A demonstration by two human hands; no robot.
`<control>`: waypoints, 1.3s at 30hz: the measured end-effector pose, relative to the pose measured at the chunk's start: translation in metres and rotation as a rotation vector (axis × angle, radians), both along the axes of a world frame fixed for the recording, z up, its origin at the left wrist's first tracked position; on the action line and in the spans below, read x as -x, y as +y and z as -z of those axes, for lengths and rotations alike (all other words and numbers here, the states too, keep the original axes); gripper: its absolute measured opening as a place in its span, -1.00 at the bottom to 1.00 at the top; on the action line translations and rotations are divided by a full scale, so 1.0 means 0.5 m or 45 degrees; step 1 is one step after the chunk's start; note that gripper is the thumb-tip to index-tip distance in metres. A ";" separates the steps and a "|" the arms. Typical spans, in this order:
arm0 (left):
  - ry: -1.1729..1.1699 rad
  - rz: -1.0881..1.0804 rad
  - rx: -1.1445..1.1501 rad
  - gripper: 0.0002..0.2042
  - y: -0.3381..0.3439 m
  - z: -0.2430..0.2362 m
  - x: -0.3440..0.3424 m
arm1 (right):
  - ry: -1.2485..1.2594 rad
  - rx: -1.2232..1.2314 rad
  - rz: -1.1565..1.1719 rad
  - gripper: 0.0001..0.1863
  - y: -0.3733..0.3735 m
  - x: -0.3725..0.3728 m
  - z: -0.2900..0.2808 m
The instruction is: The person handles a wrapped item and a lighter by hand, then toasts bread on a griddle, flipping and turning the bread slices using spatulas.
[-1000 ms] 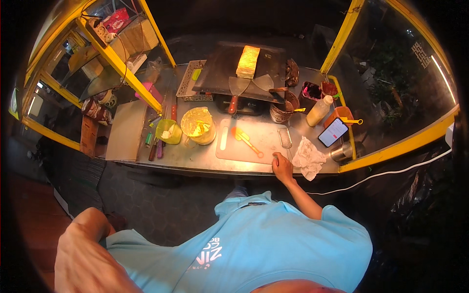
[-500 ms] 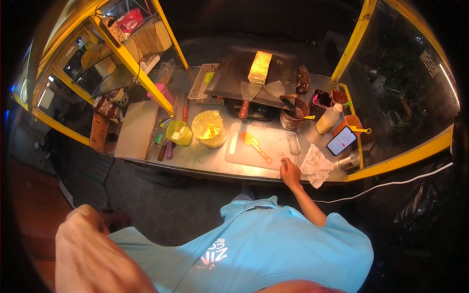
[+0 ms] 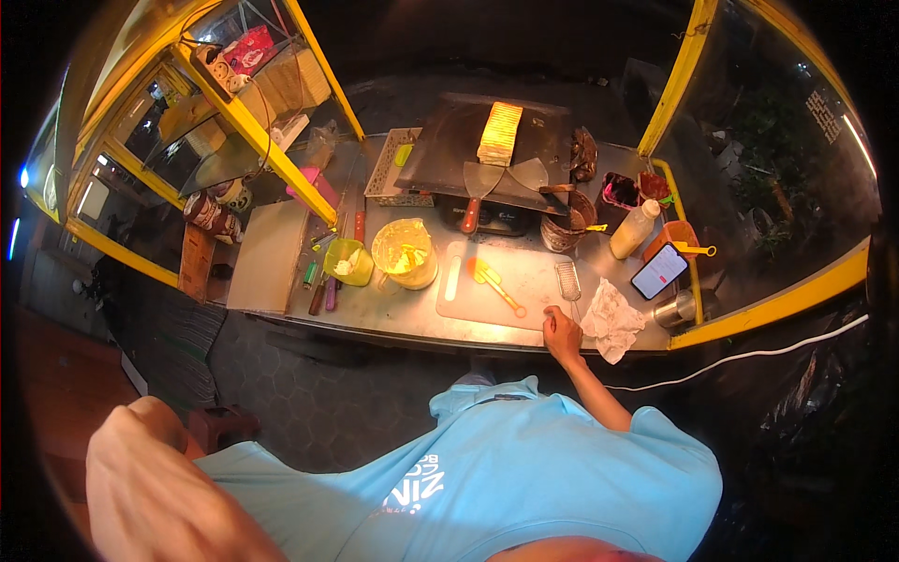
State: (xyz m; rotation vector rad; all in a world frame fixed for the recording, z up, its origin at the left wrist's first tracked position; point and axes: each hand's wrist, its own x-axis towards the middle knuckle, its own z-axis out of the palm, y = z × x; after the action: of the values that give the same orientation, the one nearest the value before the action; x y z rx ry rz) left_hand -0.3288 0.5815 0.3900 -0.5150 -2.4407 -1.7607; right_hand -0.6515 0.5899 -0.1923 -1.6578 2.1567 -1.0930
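Observation:
My right hand (image 3: 561,333) rests at the counter's front edge, by the right corner of a pale cutting board (image 3: 478,314). Its fingers are curled closed, and nothing shows in them. Close by, a small metal grater (image 3: 567,279) lies beside a crumpled white cloth (image 3: 613,323). A yellow plastic tool with an orange end (image 3: 496,286) lies on the board. My left arm (image 3: 154,468) is bent sharply at the lower left, and its hand is out of the picture. On the dark griddle (image 3: 440,140) stands a scored, yellow-topped block of bread (image 3: 500,131), with two scrapers (image 3: 476,192) in front.
Left of the board stand a yellow-smeared tub (image 3: 405,267), a green cup (image 3: 349,267) and several handled tools. To the right are a chocolate-smeared pot (image 3: 567,225), a bottle (image 3: 637,228) and a phone (image 3: 660,272). Yellow posts (image 3: 253,122) frame the cart.
The view has shifted slightly, so the counter appears a little lower and to the right. My bent left arm sits slightly farther left; my right hand stays at the counter edge.

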 end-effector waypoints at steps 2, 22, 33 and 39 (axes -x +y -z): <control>0.005 -0.058 -0.004 -0.85 0.003 0.004 -0.018 | -0.001 -0.009 0.000 -0.82 -0.002 0.000 0.002; -0.076 -0.366 0.073 -0.89 0.054 -0.013 0.030 | -0.003 0.034 0.008 -0.84 -0.008 0.006 0.013; -0.190 -0.049 -0.019 -0.91 0.011 0.003 -0.066 | -0.005 0.045 0.010 -0.84 -0.005 0.006 0.007; -0.260 0.383 0.360 -0.93 -0.024 -0.057 0.098 | -0.016 0.029 0.014 -0.84 -0.008 0.004 0.008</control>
State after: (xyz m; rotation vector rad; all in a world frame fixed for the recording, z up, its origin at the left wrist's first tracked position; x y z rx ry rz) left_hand -0.3778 0.5694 0.4185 -0.8025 -2.9106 -1.6426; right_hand -0.6536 0.5860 -0.1961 -1.6455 2.1563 -1.1318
